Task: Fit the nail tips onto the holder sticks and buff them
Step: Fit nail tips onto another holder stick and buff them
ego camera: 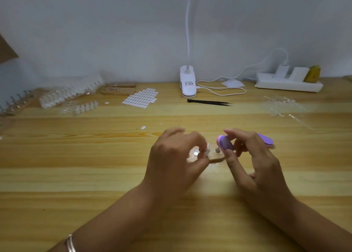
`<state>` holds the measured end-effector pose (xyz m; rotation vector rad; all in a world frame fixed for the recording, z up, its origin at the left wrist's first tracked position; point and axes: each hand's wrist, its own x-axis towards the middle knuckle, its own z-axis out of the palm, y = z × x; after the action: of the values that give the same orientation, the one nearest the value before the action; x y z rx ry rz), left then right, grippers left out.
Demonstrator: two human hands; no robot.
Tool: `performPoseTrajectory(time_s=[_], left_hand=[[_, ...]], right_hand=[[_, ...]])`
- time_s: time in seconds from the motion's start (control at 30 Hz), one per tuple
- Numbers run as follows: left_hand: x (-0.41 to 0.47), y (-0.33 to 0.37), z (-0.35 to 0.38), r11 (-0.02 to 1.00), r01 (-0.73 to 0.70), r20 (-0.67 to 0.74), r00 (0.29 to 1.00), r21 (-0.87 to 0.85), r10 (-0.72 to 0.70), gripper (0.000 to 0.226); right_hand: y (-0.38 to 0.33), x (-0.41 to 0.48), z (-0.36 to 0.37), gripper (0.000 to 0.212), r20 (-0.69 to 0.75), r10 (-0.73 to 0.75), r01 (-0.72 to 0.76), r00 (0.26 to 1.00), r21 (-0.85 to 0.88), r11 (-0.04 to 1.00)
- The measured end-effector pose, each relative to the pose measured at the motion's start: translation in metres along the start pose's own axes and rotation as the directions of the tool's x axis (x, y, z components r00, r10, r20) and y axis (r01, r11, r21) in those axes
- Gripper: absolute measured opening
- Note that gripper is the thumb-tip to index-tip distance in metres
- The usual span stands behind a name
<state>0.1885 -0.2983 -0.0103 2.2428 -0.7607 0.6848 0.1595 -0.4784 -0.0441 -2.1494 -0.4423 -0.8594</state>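
Observation:
My left hand [175,156] pinches a clear holder stick with a pale nail tip [206,152] on it, just above a small wooden stand [217,159] with round metal spots. My right hand [253,160] grips a purple and pink buffer [225,144]; its near end hovers beside the nail tip, and its far end sticks out behind my fingers. A sheet of white adhesive tabs [141,98] lies further back. Clear nail tips in strips [86,106] and boxes [66,94] sit at the back left.
A second wooden stand [118,89] sits behind the tabs. Black tweezers [209,102] lie in the middle, in front of a white clip lamp [188,84] with its cable. A white power strip [287,83] is back right, with clear plastic sprues [280,106] in front.

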Motion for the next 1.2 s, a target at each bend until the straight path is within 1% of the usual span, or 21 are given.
performPoseTrajectory(time_s=[0.03, 0.07, 0.13, 0.17, 0.23, 0.33, 0.43, 0.53, 0.63, 0.77, 0.83, 1.03, 1.1, 1.2], left_hand=[[-0.002, 0.005, -0.004, 0.987, 0.089, -0.011, 0.996, -0.134, -0.091, 0.006], [-0.004, 0.009, -0.008, 0.946, 0.173, 0.008, 0.984, -0.273, -0.178, 0.013], [-0.009, 0.015, -0.014, 0.81, 0.302, 0.11, 0.952, -0.503, -0.287, 0.027], [-0.011, 0.017, -0.017, 0.742, 0.341, 0.154, 0.938, -0.578, -0.311, 0.03], [-0.015, 0.018, -0.021, 0.656, 0.374, 0.196, 0.923, -0.656, -0.33, 0.03], [-0.02, 0.015, -0.021, 0.614, 0.411, 0.224, 0.906, -0.674, -0.361, 0.031], [-0.021, 0.014, -0.018, 0.607, 0.433, 0.262, 0.898, -0.667, -0.352, 0.037], [-0.022, 0.013, -0.016, 0.627, 0.411, 0.235, 0.908, -0.662, -0.347, 0.034], [-0.024, 0.012, -0.015, 0.609, 0.404, 0.214, 0.907, -0.683, -0.362, 0.034], [-0.027, 0.012, -0.016, 0.644, 0.373, 0.198, 0.923, -0.668, -0.329, 0.035], [-0.027, 0.012, -0.016, 0.628, 0.375, 0.206, 0.922, -0.682, -0.327, 0.036], [-0.029, 0.013, -0.013, 0.532, 0.415, 0.258, 0.902, -0.738, -0.346, 0.035], [-0.029, 0.013, -0.012, 0.552, 0.405, 0.251, 0.908, -0.728, -0.336, 0.038], [-0.028, 0.011, -0.013, 0.642, 0.377, 0.218, 0.923, -0.668, -0.316, 0.039]], right_hand=[[-0.001, 0.001, -0.001, 0.03, -0.011, -0.009, 0.009, 1.0, 0.018, 1.0], [-0.002, 0.001, -0.002, 0.029, -0.022, -0.018, 0.019, 1.0, 0.045, 0.999], [-0.006, 0.002, -0.004, 0.027, -0.031, -0.048, 0.051, 0.998, 0.109, 0.993], [-0.008, 0.002, -0.004, 0.027, -0.027, -0.065, 0.069, 0.997, 0.135, 0.988], [-0.011, 0.001, -0.006, 0.026, -0.026, -0.079, 0.082, 0.997, 0.173, 0.982], [-0.013, -0.001, -0.008, 0.026, -0.033, -0.074, 0.079, 0.997, 0.198, 0.977], [-0.012, -0.001, -0.007, 0.027, -0.01, -0.117, 0.117, 0.993, 0.146, 0.982], [-0.007, -0.001, -0.005, 0.028, 0.022, -0.168, 0.165, 0.985, 0.104, 0.981], [-0.005, -0.002, -0.006, 0.031, 0.05, -0.193, 0.186, 0.98, 0.116, 0.976], [-0.005, -0.003, -0.004, 0.035, 0.071, -0.198, 0.188, 0.978, 0.13, 0.974], [-0.006, -0.003, -0.004, 0.035, 0.072, -0.189, 0.179, 0.979, 0.129, 0.975], [-0.01, -0.006, -0.002, 0.034, 0.077, -0.183, 0.172, 0.98, 0.141, 0.975], [-0.011, -0.005, -0.002, 0.035, 0.075, -0.177, 0.166, 0.981, 0.137, 0.977], [-0.013, -0.005, -0.003, 0.036, 0.07, -0.16, 0.15, 0.985, 0.125, 0.981]])
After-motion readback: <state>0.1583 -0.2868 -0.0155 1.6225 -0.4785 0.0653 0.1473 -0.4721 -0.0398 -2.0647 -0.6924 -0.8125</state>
